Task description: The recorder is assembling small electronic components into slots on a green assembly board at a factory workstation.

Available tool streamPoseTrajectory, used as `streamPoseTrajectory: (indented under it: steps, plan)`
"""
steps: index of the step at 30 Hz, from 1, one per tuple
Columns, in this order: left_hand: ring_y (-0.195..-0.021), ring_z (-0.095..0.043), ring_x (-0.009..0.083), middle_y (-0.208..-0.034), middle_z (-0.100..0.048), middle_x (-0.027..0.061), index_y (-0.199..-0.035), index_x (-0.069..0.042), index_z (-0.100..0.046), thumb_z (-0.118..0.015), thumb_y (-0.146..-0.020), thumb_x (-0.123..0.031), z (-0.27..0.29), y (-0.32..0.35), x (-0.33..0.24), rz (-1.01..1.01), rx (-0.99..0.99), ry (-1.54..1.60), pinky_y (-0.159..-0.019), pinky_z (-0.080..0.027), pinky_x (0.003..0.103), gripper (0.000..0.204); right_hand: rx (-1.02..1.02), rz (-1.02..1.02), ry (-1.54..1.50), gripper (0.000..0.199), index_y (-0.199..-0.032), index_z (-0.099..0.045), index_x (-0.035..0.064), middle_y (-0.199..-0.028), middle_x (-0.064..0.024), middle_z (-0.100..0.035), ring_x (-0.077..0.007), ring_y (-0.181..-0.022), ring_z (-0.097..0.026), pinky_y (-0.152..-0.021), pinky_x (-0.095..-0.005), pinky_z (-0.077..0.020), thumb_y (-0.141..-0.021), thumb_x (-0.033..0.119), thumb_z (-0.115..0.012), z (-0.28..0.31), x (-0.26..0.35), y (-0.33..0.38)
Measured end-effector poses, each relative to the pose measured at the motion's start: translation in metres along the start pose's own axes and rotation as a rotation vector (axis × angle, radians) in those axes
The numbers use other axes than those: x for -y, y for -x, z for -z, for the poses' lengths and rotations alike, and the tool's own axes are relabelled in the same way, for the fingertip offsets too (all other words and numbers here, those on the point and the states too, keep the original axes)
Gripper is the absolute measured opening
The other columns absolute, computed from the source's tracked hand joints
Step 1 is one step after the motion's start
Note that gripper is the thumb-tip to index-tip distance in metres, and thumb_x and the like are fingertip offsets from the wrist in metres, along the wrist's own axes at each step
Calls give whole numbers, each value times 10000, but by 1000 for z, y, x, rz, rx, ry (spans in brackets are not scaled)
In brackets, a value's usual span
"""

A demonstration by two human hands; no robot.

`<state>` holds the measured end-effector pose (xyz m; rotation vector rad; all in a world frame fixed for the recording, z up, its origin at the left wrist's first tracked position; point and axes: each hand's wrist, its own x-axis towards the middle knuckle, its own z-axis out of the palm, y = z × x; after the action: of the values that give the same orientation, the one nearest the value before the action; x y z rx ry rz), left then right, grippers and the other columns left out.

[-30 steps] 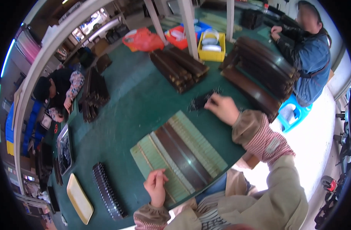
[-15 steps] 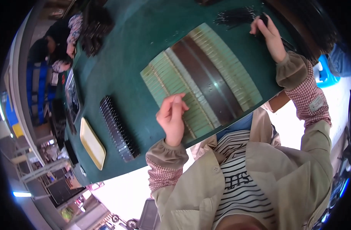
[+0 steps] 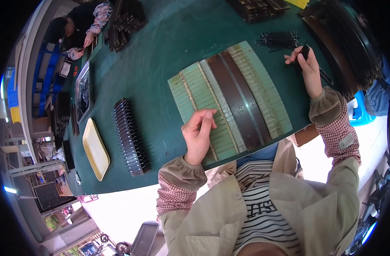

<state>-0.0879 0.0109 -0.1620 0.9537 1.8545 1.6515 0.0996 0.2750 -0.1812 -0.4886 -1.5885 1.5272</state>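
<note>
My left hand [image 3: 198, 135] is over the near left part of a pale green ribbed board [image 3: 263, 81], thumb and index finger pressed together. Whatever may be between those fingertips is too small to make out. Along the middle of the board lies a dark brown strip [image 3: 227, 81] with a shiny line down its length. To the right, beyond the board, my right hand [image 3: 310, 72] is closed on a small black piece [image 3: 305, 52], its kind unclear. Close to that hand lies a loose bunch of thin black pieces with pale tips [image 3: 278, 40].
Left of the board stands a row of black pieces with pins [image 3: 129, 138], beside a cream tray [image 3: 96, 149] and a metal tray [image 3: 82, 91]. Dark strips are stacked at the far right [image 3: 340, 47] and back [image 3: 259, 8]. Another person's hand [image 3: 89, 39] works at the far left.
The whole view has shifted, with more of the table's far side showing. My left hand stays over the board and my right hand stays near the bunch, still holding the black piece.
</note>
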Motion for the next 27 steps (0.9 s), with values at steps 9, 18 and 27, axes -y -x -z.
streamPoseTrajectory:
  steps: [9,18,27]
  plan:
    - [-551,-428,29,-638,-551,4,-883,9,-602,-492,-886,-96,-3,5,1,-10,29,-52,-504,-324,165,152,42,-138,44,111,-969,-434,35,-730,-8,-449,-81,-640,-452,-751,-259,-428,-923,130,-400,6,0,0]
    - [-605,-488,49,-676,-547,11,-921,14,-575,-539,-852,-55,-1,-7,-22,104,98,-11,-543,-380,188,104,331,-667,-97,181,-976,-529,-3,-682,36,-443,-13,-493,-346,-425,-160,-240,-879,147,-498,-45,46,8]
    - [-864,-538,205,-952,-555,98,-1038,-18,-521,-613,-791,-121,-13,-13,-32,-240,401,-346,-760,-428,296,283,614,-514,149,236,-1008,-599,17,-657,68,-446,1,-483,-303,-417,-151,-216,-863,194,-543,-76,51,11]
